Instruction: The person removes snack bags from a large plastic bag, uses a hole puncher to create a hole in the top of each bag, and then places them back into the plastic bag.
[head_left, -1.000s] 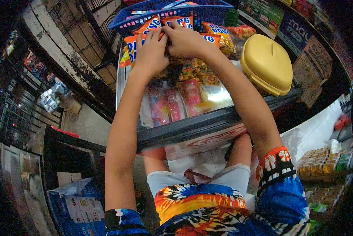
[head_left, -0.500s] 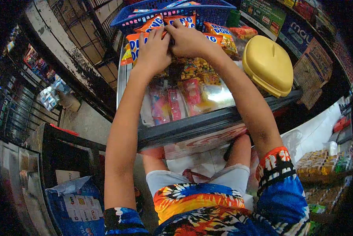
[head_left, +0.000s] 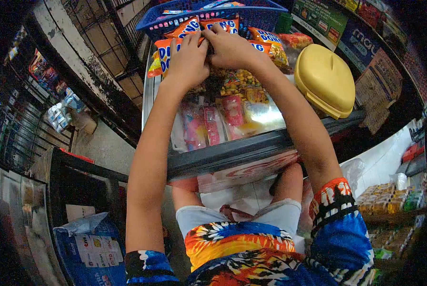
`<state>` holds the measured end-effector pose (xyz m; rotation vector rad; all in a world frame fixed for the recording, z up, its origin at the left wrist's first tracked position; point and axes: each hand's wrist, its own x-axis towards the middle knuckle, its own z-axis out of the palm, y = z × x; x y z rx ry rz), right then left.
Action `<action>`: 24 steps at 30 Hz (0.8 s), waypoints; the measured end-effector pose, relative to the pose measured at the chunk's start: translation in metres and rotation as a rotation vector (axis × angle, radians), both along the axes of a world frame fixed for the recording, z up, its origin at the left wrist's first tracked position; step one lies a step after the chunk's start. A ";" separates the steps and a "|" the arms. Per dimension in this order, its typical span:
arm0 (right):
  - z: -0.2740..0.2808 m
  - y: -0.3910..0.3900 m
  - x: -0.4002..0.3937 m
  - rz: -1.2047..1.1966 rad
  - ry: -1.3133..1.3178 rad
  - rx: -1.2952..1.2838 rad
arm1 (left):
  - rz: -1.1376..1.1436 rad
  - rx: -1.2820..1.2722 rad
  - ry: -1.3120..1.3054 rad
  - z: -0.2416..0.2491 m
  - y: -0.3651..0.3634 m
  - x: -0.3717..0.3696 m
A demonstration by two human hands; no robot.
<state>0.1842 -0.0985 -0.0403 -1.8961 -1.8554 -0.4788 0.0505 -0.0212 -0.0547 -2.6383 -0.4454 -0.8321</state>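
My left hand (head_left: pixel 188 64) and my right hand (head_left: pixel 230 50) are close together at the far side of the counter. Their bent fingertips grip the top of an orange Ding Dong snack pack (head_left: pixel 162 53), which the hands partly cover. More orange packs lean behind it, one snack pack (head_left: pixel 182 29) by the left fingertips and another snack pack (head_left: pixel 272 44) beyond the right wrist. Below my hands, clear packets of mixed nuts (head_left: pixel 242 85) and pink packets (head_left: pixel 233 110) show on or under the shiny counter top.
A blue plastic basket (head_left: pixel 156 20) with packets in it stands at the back. To the right sits a yellow lidded container (head_left: pixel 325 78). The counter's dark front edge (head_left: pixel 223 153) runs above my knees. Shelved goods (head_left: pixel 385 198) are at the lower right.
The view has shifted very slightly. Both hands keep the same place and hold on the snack pack.
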 end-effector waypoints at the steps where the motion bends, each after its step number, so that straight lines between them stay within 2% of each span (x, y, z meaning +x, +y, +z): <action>1: 0.000 0.000 0.000 0.000 0.000 0.000 | 0.005 0.005 0.006 0.000 0.000 0.000; 24: -0.001 0.002 0.002 0.002 -0.012 0.007 | 0.007 0.013 -0.001 0.000 0.001 0.001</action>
